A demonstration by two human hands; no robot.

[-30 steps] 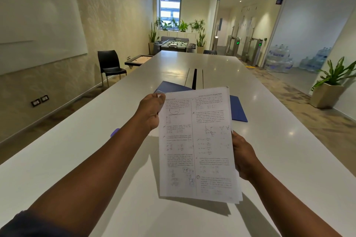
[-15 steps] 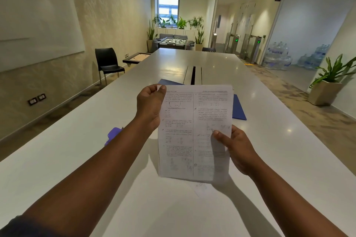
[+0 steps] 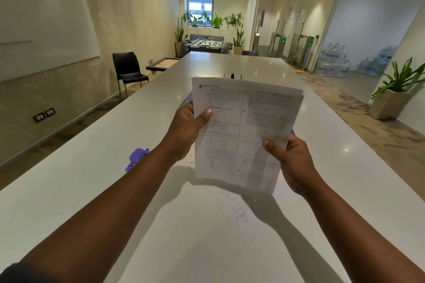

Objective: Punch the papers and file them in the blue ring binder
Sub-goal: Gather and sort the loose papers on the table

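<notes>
Now both my hands gripping the printed white paper sheets [image 3: 241,131], left hand [image 3: 186,135] thumb on front, right hand [image 3: 292,163] pinching lower edge, purple plastic hole punch [image 3: 135,158] on white table [image 3: 69,190]

We held the papers [image 3: 241,131], a thin stack of white printed sheets in two columns of text with small diagrams, nearly upright above the tabletop [image 3: 92,179], top edge tipped away from us. Behind the papers, only slivers of the blue ring binder [image 3: 186,101] showed at their left and right edges, lying flat on the tabletop. To the left of the papers, well apart, the purple hole punch [image 3: 135,158] sat on the tabletop, partly hidden by our forearm.
</notes>
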